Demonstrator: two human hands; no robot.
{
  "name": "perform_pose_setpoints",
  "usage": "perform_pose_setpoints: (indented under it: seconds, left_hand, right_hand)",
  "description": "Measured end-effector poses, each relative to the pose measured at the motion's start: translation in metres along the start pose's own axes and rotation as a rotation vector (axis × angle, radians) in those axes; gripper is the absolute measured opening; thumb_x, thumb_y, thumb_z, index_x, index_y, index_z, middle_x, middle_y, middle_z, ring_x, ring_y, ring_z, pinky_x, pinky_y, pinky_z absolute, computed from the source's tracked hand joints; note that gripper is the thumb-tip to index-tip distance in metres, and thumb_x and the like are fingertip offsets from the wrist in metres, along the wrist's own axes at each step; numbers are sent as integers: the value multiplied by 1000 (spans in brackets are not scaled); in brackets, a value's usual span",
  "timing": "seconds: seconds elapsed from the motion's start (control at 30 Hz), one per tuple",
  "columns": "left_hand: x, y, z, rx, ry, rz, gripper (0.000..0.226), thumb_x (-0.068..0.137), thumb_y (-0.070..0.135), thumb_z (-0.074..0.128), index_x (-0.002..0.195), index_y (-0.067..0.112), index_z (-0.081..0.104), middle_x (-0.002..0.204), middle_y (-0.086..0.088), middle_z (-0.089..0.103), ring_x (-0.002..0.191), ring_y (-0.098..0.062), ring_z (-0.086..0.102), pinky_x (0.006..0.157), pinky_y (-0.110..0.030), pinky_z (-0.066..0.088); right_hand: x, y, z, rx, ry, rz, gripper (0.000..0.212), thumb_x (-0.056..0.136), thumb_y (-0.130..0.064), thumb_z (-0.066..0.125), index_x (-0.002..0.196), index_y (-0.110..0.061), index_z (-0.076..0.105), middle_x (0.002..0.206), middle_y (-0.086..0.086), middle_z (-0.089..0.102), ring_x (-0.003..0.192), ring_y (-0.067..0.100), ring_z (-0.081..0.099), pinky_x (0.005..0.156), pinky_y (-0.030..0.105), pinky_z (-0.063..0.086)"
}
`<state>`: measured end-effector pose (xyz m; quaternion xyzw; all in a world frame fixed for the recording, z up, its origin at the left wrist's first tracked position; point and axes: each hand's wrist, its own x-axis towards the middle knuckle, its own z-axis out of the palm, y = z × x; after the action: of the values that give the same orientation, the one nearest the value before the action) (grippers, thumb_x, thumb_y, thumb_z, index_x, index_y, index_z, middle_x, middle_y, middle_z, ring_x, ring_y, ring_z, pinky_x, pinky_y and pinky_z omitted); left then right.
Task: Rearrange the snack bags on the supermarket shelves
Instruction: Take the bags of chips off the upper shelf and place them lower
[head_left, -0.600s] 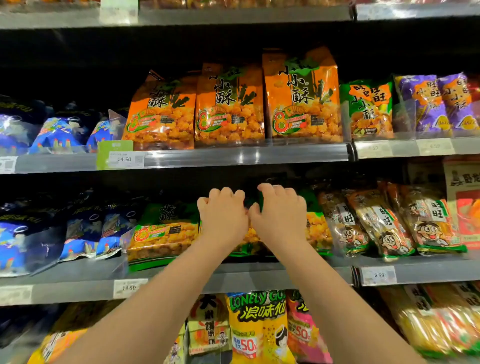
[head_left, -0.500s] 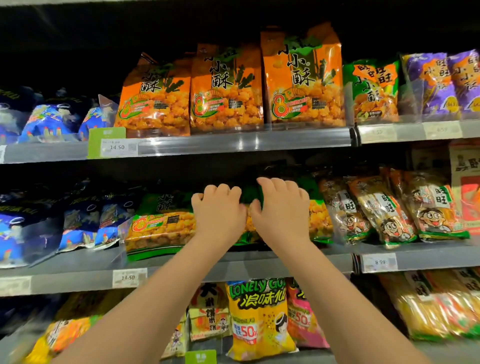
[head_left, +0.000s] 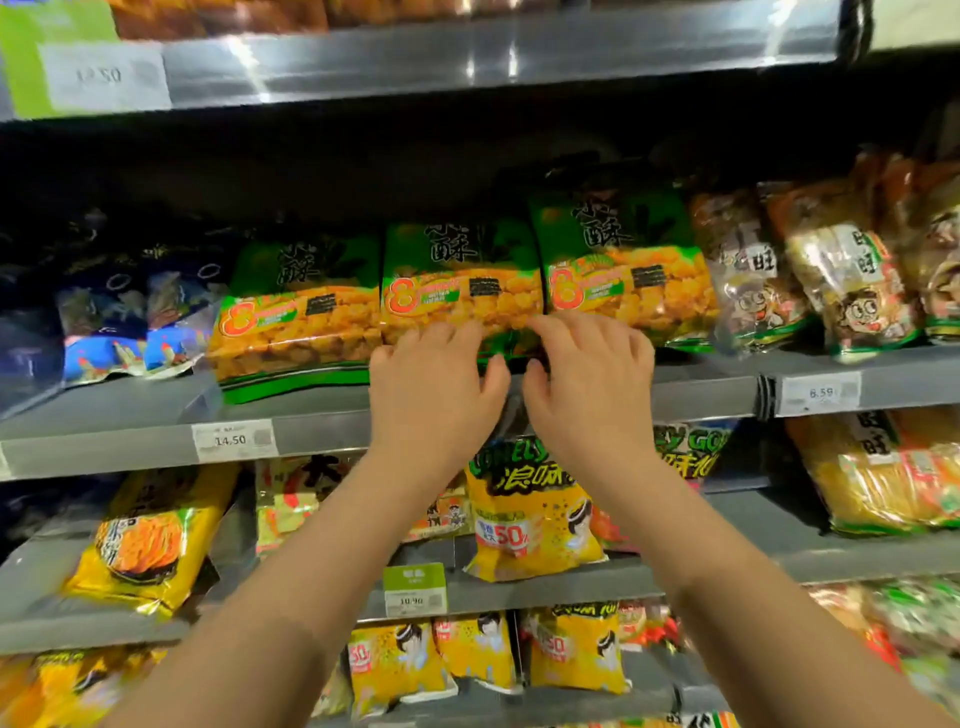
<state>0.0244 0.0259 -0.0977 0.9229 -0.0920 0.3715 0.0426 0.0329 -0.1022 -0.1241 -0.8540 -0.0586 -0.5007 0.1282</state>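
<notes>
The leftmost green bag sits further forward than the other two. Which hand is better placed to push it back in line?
Left, probably. The left hand is next to the leftmost green bag, while the right hand is by the rightmost green bag and would have to cross over.

Dark open room lies above the three green snack bags (head_left: 462, 280), under the upper shelf (head_left: 498, 57); blue bags (head_left: 119, 322) and cartoon bags (head_left: 810, 280) crowd both sides

Dim shelf recesses, glare streaks on the top rail (head_left: 467, 57), edges blurred, perhaps from motion.
</notes>
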Motion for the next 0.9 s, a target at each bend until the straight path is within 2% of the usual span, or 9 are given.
perform_pose_setpoints:
  seconds: [0.17, 0.33, 0.63, 0.8, 0.9]
  left_hand:
    - [-16, -3, 38, -62, 6, 36, 42, 85, 41, 35, 95, 16, 68, 80, -5, 68, 80, -31, 59, 65, -34, 39]
    - [-43, -11, 68, -85, 85, 60, 36, 85, 39, 36, 86, 20, 67, 75, 1, 65, 80, -28, 57, 64, -32, 32]
    - [-113, -19, 140, -72, 176, 135, 40, 86, 42, 33, 89, 19, 66, 78, -4, 64, 77, -32, 57, 62, -36, 40]
    - [-161, -24, 187, -35, 324, 168, 41, 86, 44, 29, 84, 18, 61, 73, -5, 57, 75, -33, 55, 56, -35, 30]
    - [-187, -26, 198, -8, 420, 169, 41, 87, 43, 29, 92, 18, 61, 81, -5, 61, 80, -31, 55, 60, -37, 34]
  right_hand:
    - [-31, 6, 32, 28, -82, 24, 31, 82, -25, 54, 109, -18, 67, 106, 2, 67, 101, 28, 60, 91, 38, 27]
    - [-65, 12, 57, 73, -103, 24, 32, 85, -32, 42, 106, -23, 65, 108, -3, 65, 104, 24, 58, 93, 40, 29]
    - [-144, 24, 115, 121, 134, -108, 27, 81, -27, 50, 99, -19, 68, 101, 1, 66, 99, 24, 55, 93, 37, 28]
    - [-191, 28, 147, 107, 356, -154, 25, 83, -28, 52, 99, -18, 69, 101, 3, 66, 98, 29, 59, 89, 37, 28]
    - [-219, 26, 155, 131, 418, -162, 26, 83, -27, 51, 99, -18, 69, 102, 4, 67, 98, 30, 59, 89, 37, 28]
